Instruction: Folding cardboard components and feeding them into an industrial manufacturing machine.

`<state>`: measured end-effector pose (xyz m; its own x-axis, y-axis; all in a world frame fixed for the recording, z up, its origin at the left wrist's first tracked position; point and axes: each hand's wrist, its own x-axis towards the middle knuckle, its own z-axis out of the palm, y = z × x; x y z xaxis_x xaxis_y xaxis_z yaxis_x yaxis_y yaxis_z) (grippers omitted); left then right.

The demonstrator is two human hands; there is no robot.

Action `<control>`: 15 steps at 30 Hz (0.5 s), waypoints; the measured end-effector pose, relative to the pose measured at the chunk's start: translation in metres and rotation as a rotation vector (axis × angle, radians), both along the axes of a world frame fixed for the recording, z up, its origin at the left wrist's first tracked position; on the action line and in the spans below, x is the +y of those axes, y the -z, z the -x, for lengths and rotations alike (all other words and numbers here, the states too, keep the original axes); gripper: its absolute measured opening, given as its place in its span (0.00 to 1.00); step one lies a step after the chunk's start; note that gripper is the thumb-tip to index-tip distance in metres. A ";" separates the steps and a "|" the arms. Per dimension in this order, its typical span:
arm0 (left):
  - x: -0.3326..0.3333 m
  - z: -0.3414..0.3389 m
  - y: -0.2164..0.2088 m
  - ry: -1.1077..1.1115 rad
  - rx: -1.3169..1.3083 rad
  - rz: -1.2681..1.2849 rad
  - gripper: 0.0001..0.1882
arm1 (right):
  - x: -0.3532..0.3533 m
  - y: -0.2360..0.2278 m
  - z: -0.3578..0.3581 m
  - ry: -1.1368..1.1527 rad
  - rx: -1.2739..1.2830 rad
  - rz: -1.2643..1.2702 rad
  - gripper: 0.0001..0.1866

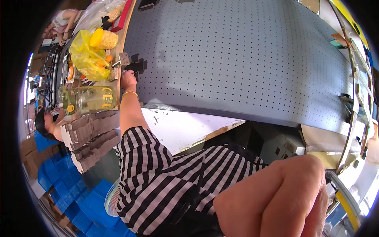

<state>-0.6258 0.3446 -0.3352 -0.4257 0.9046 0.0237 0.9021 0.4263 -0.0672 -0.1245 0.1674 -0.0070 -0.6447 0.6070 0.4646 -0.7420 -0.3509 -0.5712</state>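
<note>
My left arm reaches up the left side, a yellow bangle (130, 93) at its wrist. The fingers of my left hand (128, 79) are curled closed at the left edge of a grey perforated panel (237, 59). What lies inside them is hidden. Thin black flat pieces (138, 63) lie on the panel right beside the fingertips. Just above the hand, a small metal plate with holes (124, 59) sits by the wooden edge (122, 41). My right arm (276, 193) is folded close at the lower right; its hand is out of sight.
Left of the panel are a yellow plastic bag (85, 55), a yellow-lidded jar (104, 39) and a large clear bottle (92, 98). Below them stand stacked cardboard pieces (92, 130) and blue bins (67, 185). Another person's hand (49, 122) shows at far left; metal racking (355, 91) stands right.
</note>
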 end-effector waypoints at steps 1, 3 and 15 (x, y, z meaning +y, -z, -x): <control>0.003 0.003 -0.001 0.020 -0.056 0.106 0.14 | -0.003 -0.001 0.001 0.004 -0.003 -0.001 0.06; 0.001 -0.008 0.008 0.099 -0.030 0.030 0.10 | -0.017 -0.006 0.001 0.027 -0.014 -0.013 0.06; -0.160 -0.456 -0.230 1.525 -1.321 0.191 0.07 | -0.233 0.009 -0.139 1.367 -1.314 -0.362 0.05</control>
